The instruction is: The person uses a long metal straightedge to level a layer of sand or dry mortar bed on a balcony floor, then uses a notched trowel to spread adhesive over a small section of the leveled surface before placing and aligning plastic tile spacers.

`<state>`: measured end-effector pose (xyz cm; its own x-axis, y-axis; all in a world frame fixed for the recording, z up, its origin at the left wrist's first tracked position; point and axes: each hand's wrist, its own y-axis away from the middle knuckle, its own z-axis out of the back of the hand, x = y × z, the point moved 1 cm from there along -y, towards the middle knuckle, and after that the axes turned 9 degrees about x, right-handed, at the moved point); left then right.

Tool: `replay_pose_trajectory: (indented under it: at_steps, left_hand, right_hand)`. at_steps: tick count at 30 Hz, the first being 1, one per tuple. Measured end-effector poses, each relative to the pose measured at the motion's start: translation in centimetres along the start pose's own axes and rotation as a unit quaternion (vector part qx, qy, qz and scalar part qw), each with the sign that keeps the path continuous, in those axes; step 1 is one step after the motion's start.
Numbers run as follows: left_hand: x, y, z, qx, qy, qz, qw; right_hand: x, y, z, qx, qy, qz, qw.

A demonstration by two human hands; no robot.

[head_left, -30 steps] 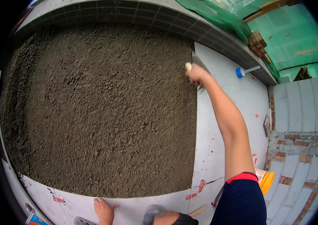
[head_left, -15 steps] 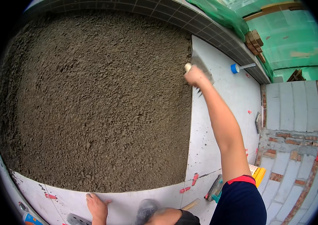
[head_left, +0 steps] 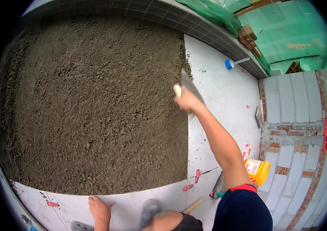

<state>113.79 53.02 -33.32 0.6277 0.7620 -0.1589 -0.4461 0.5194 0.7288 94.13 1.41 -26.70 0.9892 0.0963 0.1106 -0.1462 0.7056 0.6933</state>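
A: What is held in the right hand?

B: A trowel is gripped there. The fingers are closed round its pale handle, whose end is left showing beyond the fist; how each finger is set cannot be told through the blur.

A: And where is the trowel placed?

B: Its blade is held over the seam where the grey mortar bed is met by the large white tile on the right, with the tip pointed toward the far wall. Whether the tile is touched by the blade cannot be made out. Loose crumbs are scattered on the tile close by.

A: How is the left hand used?

B: It is rested on the near row of pale tiles, at the mortar's edge. The fingers are kept together, the thumb is spread to the side, and nothing is seen to be held.

A: What else is found around?

B: A yellow bucket is seen beside the right arm, a blue roll is set on the far part of the white tile, and red clips are fixed along the joints.
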Motion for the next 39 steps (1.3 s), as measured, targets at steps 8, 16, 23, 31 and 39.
replay_pose_trajectory:
  at_steps: [8,16,23,31,39]
  left_hand:
    - [-0.6,0.4,0.6,0.006,-0.004,-0.012,1.000]
    - [1.0,0.2,0.0,-0.015,-0.013,-0.024,1.000]
    - [-0.5,0.2,0.6,0.008,-0.001,-0.023,1.000]
    - [0.1,0.4,0.6,-0.009,-0.004,-0.032,0.999]
    - [-1.1,0.1,0.4,-0.010,-0.016,-0.053,0.998]
  right_hand:
    - [-0.7,2.7,4.5,-0.187,-0.009,0.042,0.982]
    - [3.3,0.4,-2.4,0.057,-0.052,0.064,0.995]
    - [-1.4,8.2,1.3,-0.093,-0.045,-0.009,0.995]
    - [-5.3,15.0,-11.4,0.002,0.001,0.026,1.000]
    - [-8.0,13.5,-11.0,-0.045,-0.125,-0.045,0.990]
